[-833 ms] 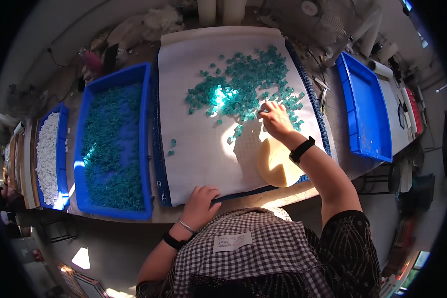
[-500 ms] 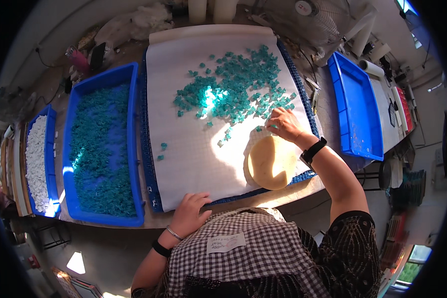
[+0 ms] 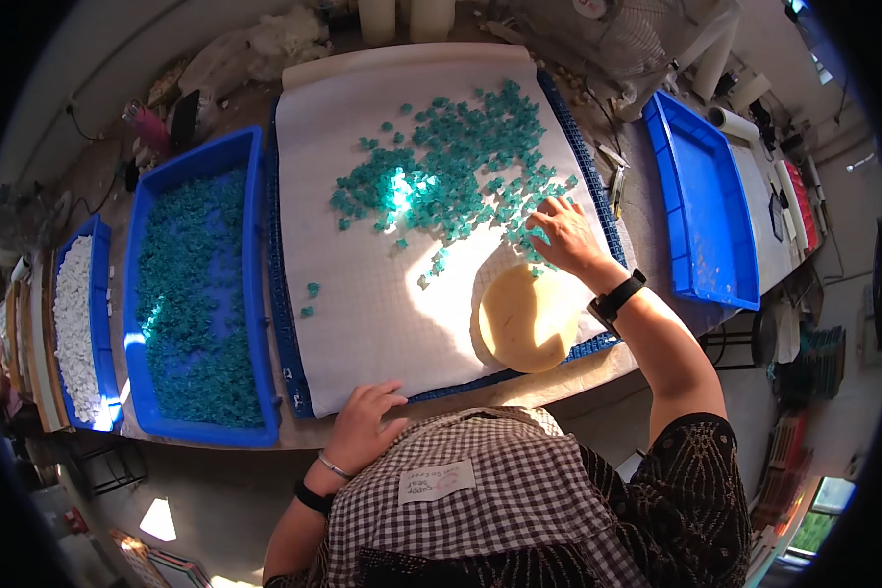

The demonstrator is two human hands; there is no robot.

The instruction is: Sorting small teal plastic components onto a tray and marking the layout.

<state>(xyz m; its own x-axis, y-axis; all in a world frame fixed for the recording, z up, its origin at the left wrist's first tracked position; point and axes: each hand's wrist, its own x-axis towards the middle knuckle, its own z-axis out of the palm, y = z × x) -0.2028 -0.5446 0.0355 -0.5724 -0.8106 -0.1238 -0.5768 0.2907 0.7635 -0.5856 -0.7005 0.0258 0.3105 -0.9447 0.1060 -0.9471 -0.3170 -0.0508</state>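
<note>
A white sheet (image 3: 363, 323) covers a blue mat on the table. Small teal star-like pieces (image 3: 461, 147) are heaped over its upper part, with a few strays toward the left. My right hand (image 3: 568, 237) reaches over the heap's lower right side, fingers curled down, and a teal piece shows between thumb and fingertips. Just below it a round cream-coloured disc (image 3: 527, 321) lies on the sheet; a teal piece is at its upper edge. At the sheet's front edge my left hand (image 3: 367, 426) rests with fingers stretched out, holding nothing.
To the left stand a blue tray (image 3: 269, 294) of teal pieces and a blue tray (image 3: 101, 294) of white pieces. Another blue tray (image 3: 701, 206) is at the right. A fan (image 3: 622, 34) stands at the back right; tools (image 3: 614, 176) lie beside the mat.
My right hand has shifted slightly among the teal pieces, its fingers more visible now. A teal piece now shows at the disc's upper edge. My left hand stays at the front edge.
</note>
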